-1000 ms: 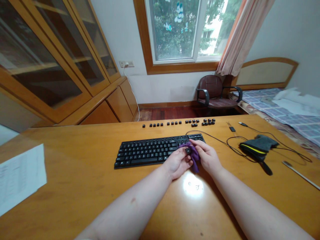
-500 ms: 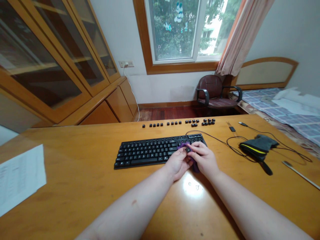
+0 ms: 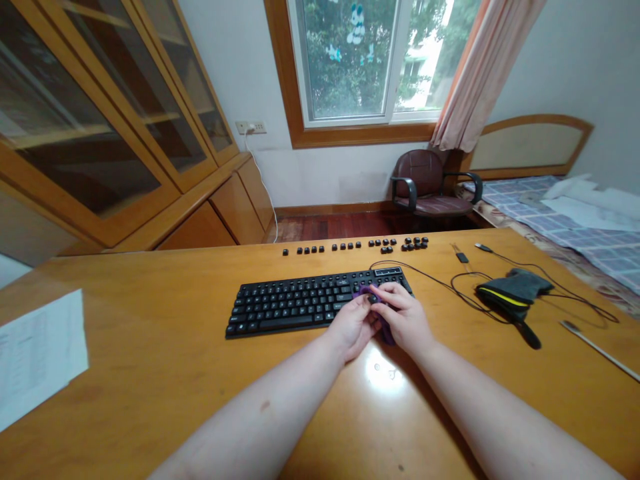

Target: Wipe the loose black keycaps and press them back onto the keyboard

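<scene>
Forearms [image 3: 281, 408] slant inward toward the desk's [image 3: 160, 340] far edge; the left hand [image 3: 351, 328] pinches a black keycap [image 3: 373, 299]; the right hand [image 3: 406, 320], fingers bent, grips purple cloth [image 3: 387, 333] against it at the keyboard's [image 3: 295, 303] right end.

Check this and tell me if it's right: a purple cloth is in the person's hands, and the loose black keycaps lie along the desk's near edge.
Not quite: the loose black keycaps lie along the far edge of the desk, as the head view shows. A purple cloth is in the left hand and right hand.
</scene>
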A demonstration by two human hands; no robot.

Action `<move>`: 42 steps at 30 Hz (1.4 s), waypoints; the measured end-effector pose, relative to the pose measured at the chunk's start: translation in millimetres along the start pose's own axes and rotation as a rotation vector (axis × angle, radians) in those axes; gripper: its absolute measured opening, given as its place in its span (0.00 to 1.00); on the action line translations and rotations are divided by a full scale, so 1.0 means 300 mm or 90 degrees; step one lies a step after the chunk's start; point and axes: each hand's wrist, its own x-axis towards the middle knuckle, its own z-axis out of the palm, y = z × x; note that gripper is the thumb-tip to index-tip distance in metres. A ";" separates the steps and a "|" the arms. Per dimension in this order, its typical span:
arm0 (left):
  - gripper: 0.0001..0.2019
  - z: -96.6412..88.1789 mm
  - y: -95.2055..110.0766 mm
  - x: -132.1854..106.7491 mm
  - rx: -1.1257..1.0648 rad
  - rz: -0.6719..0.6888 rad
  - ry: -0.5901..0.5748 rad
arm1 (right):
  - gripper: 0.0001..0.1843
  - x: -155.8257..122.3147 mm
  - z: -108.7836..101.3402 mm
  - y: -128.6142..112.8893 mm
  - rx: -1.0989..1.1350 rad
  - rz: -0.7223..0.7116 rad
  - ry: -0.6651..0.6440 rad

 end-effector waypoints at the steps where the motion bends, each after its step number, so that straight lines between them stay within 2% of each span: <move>1: 0.12 -0.002 0.000 0.001 0.003 -0.001 0.000 | 0.14 0.000 0.002 -0.001 0.005 0.009 0.017; 4: 0.11 -0.003 0.000 0.001 0.002 -0.002 -0.002 | 0.08 -0.004 0.008 -0.002 0.019 0.028 0.072; 6: 0.11 0.000 0.001 -0.002 -0.002 0.004 -0.007 | 0.07 -0.006 0.008 0.002 0.032 0.045 0.080; 13: 0.11 0.015 0.003 -0.004 0.016 0.098 0.002 | 0.10 0.004 -0.017 0.035 0.163 0.112 -0.001; 17: 0.12 0.013 0.008 -0.002 0.007 0.105 0.012 | 0.12 0.013 -0.020 0.033 0.176 0.138 -0.016; 28: 0.14 0.017 -0.001 0.002 0.092 0.122 0.024 | 0.12 0.017 -0.012 0.045 0.195 0.108 0.002; 34: 0.14 0.012 0.009 0.000 0.082 0.113 -0.011 | 0.10 0.018 -0.019 0.038 0.147 0.093 -0.003; 42: 0.14 0.006 0.014 0.002 0.105 0.120 -0.014 | 0.10 0.016 -0.017 0.034 0.146 0.073 -0.009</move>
